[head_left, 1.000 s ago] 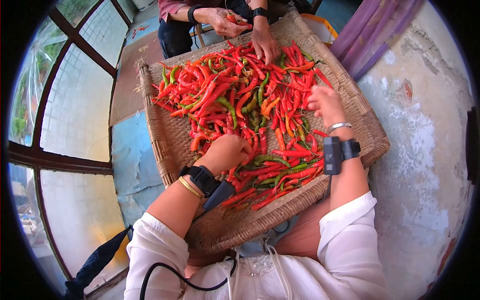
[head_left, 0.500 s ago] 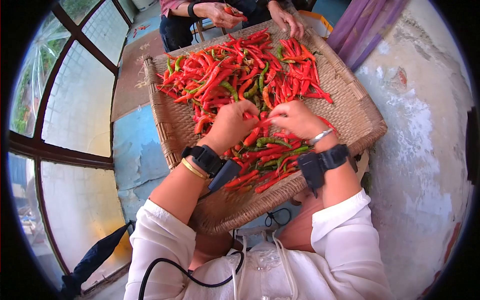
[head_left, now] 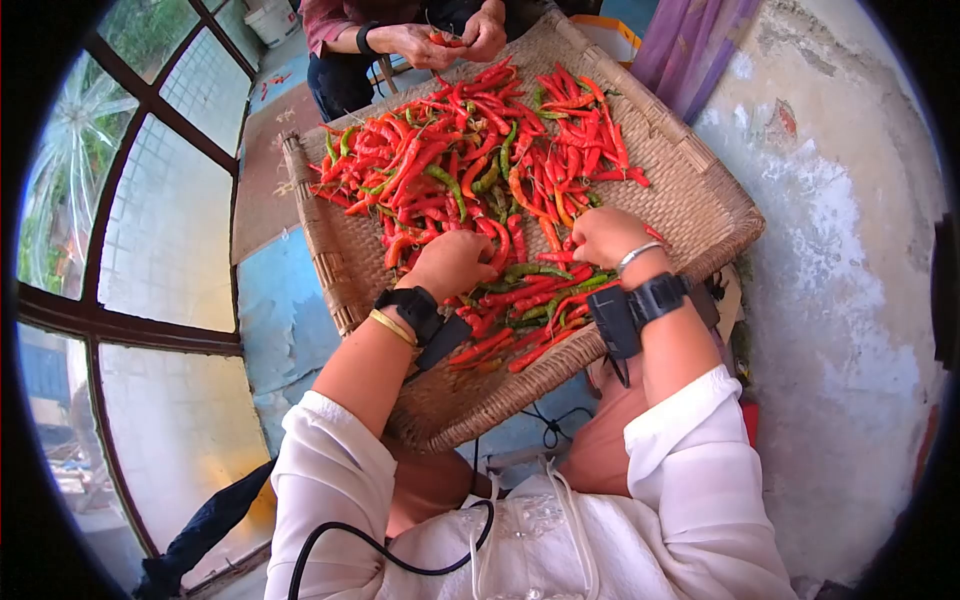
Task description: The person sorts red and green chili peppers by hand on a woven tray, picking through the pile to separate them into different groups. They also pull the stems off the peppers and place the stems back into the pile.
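Red chili peppers (head_left: 410, 150), with some green ones (head_left: 445, 188) among them, lie heaped on a woven basket tray (head_left: 690, 190). My left hand (head_left: 452, 265) is low over the tray's middle, its fingers curled in beside several red peppers. A smaller group of red and green peppers (head_left: 540, 300) lies near the tray's front edge, between my wrists. At the right of that group, my right hand (head_left: 608, 238) is closed with fingertips pointing down at the peppers. What either hand holds, if anything, is hidden.
Across the tray, another person's hands (head_left: 450, 42) hold a red pepper. Windows (head_left: 165, 220) line the left side, and a worn wall (head_left: 820, 250) stands on the right. A black cable (head_left: 400, 560) crosses my white top.
My hands have moved apart from their meeting point, where they had a red pepper between them. The other person's hands have come together around a pepper.
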`<state>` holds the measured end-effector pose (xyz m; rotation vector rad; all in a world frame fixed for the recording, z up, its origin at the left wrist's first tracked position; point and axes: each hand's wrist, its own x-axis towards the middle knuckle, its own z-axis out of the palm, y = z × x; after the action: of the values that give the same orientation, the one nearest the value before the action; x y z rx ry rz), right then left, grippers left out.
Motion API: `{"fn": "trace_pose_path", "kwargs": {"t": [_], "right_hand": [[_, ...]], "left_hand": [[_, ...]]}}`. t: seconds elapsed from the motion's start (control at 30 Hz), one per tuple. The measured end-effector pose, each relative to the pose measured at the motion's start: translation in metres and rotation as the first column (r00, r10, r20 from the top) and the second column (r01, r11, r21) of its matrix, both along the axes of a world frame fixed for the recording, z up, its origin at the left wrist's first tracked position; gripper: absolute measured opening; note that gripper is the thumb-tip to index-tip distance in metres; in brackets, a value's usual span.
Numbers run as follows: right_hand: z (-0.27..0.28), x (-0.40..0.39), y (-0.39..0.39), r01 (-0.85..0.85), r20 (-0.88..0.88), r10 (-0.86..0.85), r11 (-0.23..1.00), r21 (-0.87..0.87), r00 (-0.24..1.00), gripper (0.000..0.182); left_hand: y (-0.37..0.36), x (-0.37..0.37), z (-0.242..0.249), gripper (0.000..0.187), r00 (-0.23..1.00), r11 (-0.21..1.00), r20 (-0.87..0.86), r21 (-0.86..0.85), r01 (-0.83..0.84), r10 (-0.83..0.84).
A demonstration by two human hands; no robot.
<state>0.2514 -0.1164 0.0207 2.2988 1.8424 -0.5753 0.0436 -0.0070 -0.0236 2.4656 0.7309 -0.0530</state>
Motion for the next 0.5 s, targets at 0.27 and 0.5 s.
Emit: {"fn": "trace_pose_path", "kwargs": {"t": [0.27,0.5], "right_hand": [[-0.032,-0.01,0.017,0.001,0.184,0.01,0.998,-0.061,0.983,0.017],[0.007,0.04,0.01,0.383,-0.521,-0.222,0.897,0.223,0.824,0.024]], "left_hand": [[-0.015,0.007,0.005,0.028,0.988,0.977,-0.151,0.208,0.046,-0.015],[-0.004,0.006,0.013,0.02,0.988,0.999,-0.156,0.03,-0.012,0.016]]}}
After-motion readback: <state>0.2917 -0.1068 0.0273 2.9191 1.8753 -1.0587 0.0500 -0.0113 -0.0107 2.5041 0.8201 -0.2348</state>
